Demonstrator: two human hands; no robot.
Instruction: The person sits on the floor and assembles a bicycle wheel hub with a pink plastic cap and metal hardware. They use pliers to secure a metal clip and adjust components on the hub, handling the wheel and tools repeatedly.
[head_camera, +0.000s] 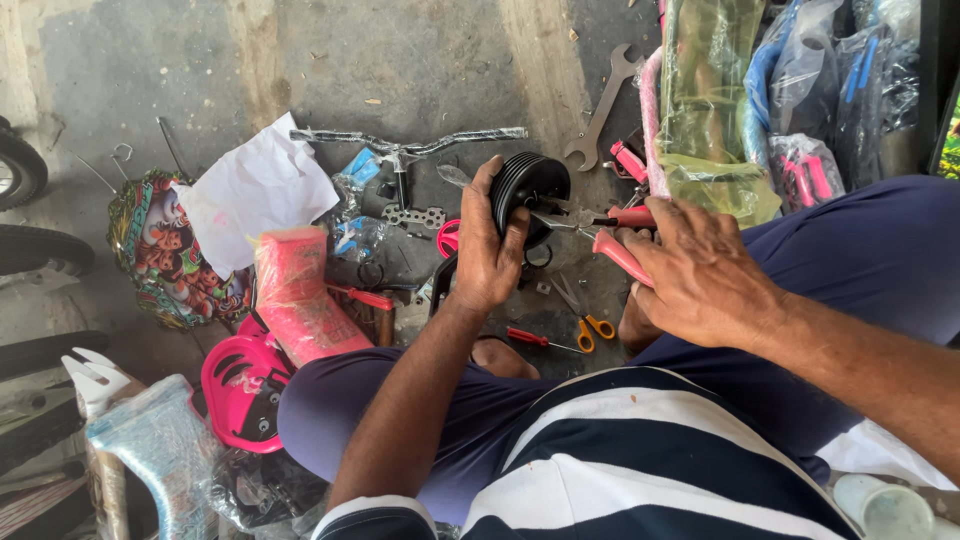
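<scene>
My left hand (487, 250) grips a small black ribbed wheel (530, 185), held up above my lap. My right hand (700, 270) holds pink-handled pliers (612, 232), whose metal jaws touch the centre of the wheel. Both hands are close together over the floor between my knees. I wear blue trousers and a striped shirt.
On the concrete floor lie a wrapped handlebar (405, 145), an open-ended spanner (600, 108), scissors with orange handles (585, 320), a red screwdriver (535, 338), white paper (255, 190), pink plastic parts (245, 385) and wrapped pink pieces (300, 295). Bagged parts (790, 90) stand at the right. Tyres (25, 170) lie at the left.
</scene>
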